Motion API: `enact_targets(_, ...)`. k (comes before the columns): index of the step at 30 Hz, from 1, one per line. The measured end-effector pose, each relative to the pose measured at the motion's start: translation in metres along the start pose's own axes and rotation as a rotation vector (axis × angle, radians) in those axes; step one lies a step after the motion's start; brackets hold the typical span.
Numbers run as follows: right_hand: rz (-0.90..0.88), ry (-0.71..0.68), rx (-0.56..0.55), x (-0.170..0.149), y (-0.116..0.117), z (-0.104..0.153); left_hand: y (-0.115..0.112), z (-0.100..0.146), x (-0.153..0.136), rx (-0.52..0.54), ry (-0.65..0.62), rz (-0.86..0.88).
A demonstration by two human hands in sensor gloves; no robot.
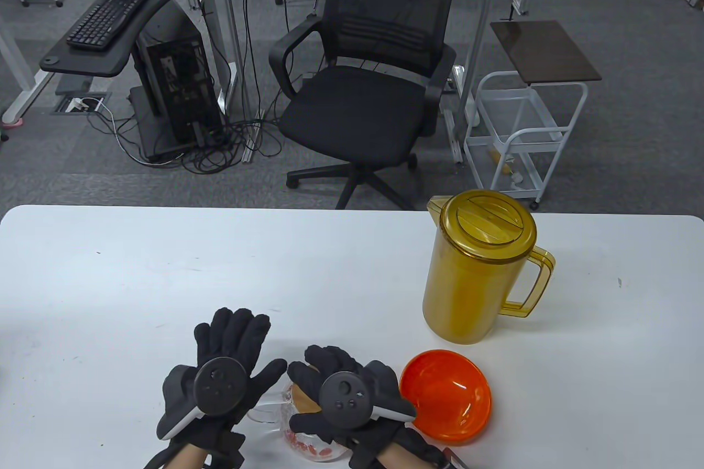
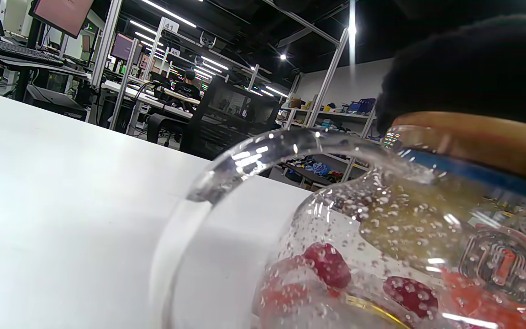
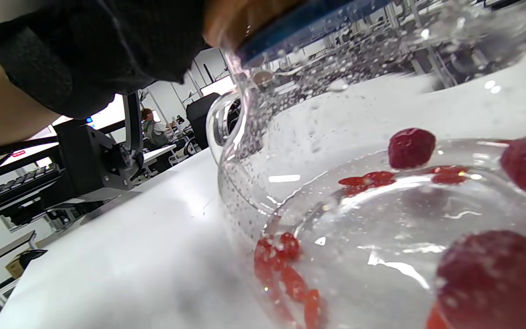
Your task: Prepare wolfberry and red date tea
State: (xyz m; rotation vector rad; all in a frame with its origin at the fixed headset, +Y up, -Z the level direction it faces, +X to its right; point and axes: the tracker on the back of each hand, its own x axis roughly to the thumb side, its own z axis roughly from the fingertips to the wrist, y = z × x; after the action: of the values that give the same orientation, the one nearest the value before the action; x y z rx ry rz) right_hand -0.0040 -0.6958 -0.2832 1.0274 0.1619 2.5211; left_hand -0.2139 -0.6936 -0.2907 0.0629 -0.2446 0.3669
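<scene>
A glass teapot (image 1: 311,444) stands at the table's front edge, holding water with red dates (image 3: 411,147) and wolfberries (image 3: 290,274). Its wooden lid (image 1: 303,400) sits on top, above a blue seal ring. My right hand (image 1: 322,378) lies over the lid with curled fingers and holds it; the glove also shows on the lid in the left wrist view (image 2: 464,68). My left hand (image 1: 245,351) is flat and open just left of the pot, thumb near the glass handle (image 2: 226,169), holding nothing.
An orange bowl (image 1: 445,395) sits right beside the teapot on the right. A tall amber pitcher (image 1: 476,271) with its lid on stands behind the bowl, handle to the right. The white table (image 1: 165,271) stretches to the left and back.
</scene>
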Motion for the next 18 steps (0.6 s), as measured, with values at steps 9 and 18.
enact_targets(9, 0.128, 0.021, -0.256, -0.012, -0.031, 0.026, 0.001, 0.001, 0.007, 0.012, -0.025, -0.008)
enact_targets(18, 0.208, 0.081, -0.402, -0.032, -0.050, 0.046, 0.004, 0.002, 0.015, 0.028, -0.056, -0.011)
